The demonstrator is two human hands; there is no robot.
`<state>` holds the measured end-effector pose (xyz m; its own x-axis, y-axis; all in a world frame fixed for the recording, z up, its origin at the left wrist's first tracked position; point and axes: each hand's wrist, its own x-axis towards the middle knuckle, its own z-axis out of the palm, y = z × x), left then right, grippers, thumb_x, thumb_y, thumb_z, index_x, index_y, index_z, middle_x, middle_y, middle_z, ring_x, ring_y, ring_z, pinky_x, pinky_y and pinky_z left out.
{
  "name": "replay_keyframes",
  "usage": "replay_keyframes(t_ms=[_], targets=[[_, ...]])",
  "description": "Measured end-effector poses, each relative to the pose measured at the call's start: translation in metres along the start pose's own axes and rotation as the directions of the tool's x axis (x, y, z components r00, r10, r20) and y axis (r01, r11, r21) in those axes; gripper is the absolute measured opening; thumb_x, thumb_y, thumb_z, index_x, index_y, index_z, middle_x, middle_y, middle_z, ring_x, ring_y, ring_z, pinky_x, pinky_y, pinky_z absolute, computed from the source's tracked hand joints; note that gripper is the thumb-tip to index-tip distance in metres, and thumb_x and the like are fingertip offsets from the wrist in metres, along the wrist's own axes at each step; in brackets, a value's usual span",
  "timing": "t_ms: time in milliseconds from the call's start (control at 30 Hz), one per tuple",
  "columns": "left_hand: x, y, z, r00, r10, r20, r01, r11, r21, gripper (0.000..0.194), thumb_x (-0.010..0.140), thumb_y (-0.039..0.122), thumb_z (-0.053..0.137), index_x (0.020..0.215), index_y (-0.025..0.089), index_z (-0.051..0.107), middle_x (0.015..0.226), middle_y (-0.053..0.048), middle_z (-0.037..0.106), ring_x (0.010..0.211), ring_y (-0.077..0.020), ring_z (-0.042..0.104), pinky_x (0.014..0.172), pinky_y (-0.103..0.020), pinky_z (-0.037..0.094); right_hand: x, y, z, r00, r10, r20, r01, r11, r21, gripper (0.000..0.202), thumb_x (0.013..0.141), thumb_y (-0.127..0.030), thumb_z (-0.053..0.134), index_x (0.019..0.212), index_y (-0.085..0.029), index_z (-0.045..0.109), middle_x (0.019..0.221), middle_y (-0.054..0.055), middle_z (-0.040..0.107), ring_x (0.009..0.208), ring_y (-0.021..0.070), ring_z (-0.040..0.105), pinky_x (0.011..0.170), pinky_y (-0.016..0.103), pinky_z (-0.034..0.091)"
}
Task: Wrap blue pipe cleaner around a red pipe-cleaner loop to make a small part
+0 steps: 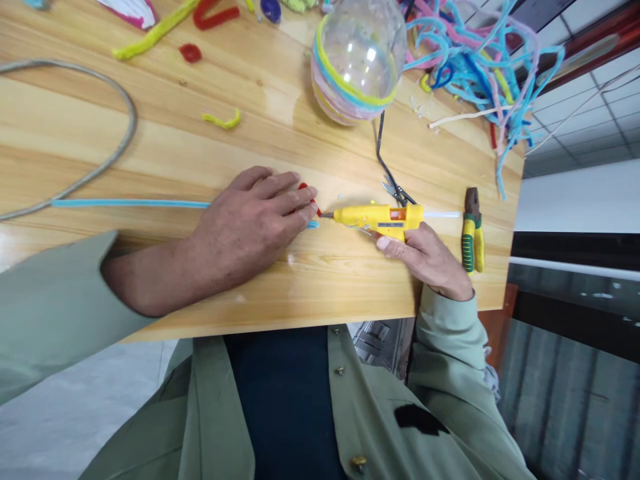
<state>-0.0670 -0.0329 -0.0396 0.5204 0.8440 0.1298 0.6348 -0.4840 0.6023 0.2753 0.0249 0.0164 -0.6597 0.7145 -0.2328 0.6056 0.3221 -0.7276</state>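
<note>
My right hand (425, 257) is wrapped round the handle of a yellow hot glue gun (367, 217), its nozzle pointing left. The nozzle tip touches or nearly touches the end of a small red pipe cleaner (319, 212). Over the table lies my left hand (255, 213), palm down, with its thumb and fingertips closed about that red piece. A long light-blue pipe cleaner (130, 203) runs under the left hand, and its short end shows beyond the thumb. A clear glue stick (443, 214) sticks out of the gun's rear. My left palm is hidden.
A clear ball (360, 60) banded with coloured pipe cleaners stands at the back. Tangled pipe cleaners (480, 60) lie at back right. Scissors (399, 192) rest behind the gun, pliers (473, 230) near the right edge. A grey cable (127, 100) loops at left across the wooden table (320, 287).
</note>
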Motion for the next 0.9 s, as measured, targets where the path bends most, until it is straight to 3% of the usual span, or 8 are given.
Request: replay_keyframes(t_ms=[233, 367, 733, 900], targets=[[0.0035, 0.0063, -0.005, 0.996, -0.067, 0.053, 0.07, 0.996, -0.052, 0.043, 0.116, 0.021, 0.039, 0.14, 0.024, 0.074, 0.16, -0.005, 0.073, 0.168, -0.0378, 0.056, 0.14, -0.071, 0.041, -0.0026, -0.0024, -0.0007, 0.999, 0.035, -0.023, -0.033, 0.997, 0.076, 0.045, 0.112, -0.065, 0.07, 0.093, -0.025, 0.076, 0.083, 0.002, 0.071, 0.091, 0.0251, 0.071, 0.095, 0.042, 0.059], [0.0051, 0.0087, -0.0068, 0.994, -0.085, 0.075, 0.087, 0.996, -0.033, 0.044, 0.116, 0.019, 0.039, 0.141, 0.023, 0.074, 0.161, -0.006, 0.073, 0.167, -0.0362, 0.056, 0.141, -0.07, 0.04, -0.0034, -0.0034, 0.0016, 0.998, 0.043, -0.044, -0.036, 0.989, 0.14, 0.044, 0.112, -0.064, 0.072, 0.096, -0.024, 0.075, 0.086, 0.0, 0.07, 0.081, 0.0204, 0.063, 0.084, 0.037, 0.053], [0.0057, 0.0091, -0.0076, 0.99, -0.103, 0.095, 0.106, 0.994, -0.028, 0.046, 0.116, 0.022, 0.035, 0.14, 0.024, 0.074, 0.159, -0.005, 0.073, 0.167, -0.0342, 0.055, 0.141, -0.069, 0.039, -0.0005, -0.0008, 0.0009, 1.0, 0.022, -0.013, -0.021, 0.997, 0.073, 0.044, 0.112, -0.067, 0.07, 0.106, -0.025, 0.082, 0.102, 0.005, 0.081, 0.101, 0.0273, 0.073, 0.101, 0.044, 0.059], [0.0052, 0.0084, -0.0061, 0.991, -0.089, 0.104, 0.092, 0.996, -0.022, 0.047, 0.116, 0.022, 0.035, 0.142, 0.023, 0.073, 0.161, -0.006, 0.072, 0.169, -0.0369, 0.054, 0.141, -0.072, 0.04, -0.0001, 0.0006, 0.0013, 0.999, 0.033, -0.009, -0.032, 0.994, 0.102, 0.043, 0.11, -0.067, 0.072, 0.102, -0.025, 0.08, 0.102, 0.004, 0.079, 0.098, 0.0256, 0.071, 0.098, 0.043, 0.058]])
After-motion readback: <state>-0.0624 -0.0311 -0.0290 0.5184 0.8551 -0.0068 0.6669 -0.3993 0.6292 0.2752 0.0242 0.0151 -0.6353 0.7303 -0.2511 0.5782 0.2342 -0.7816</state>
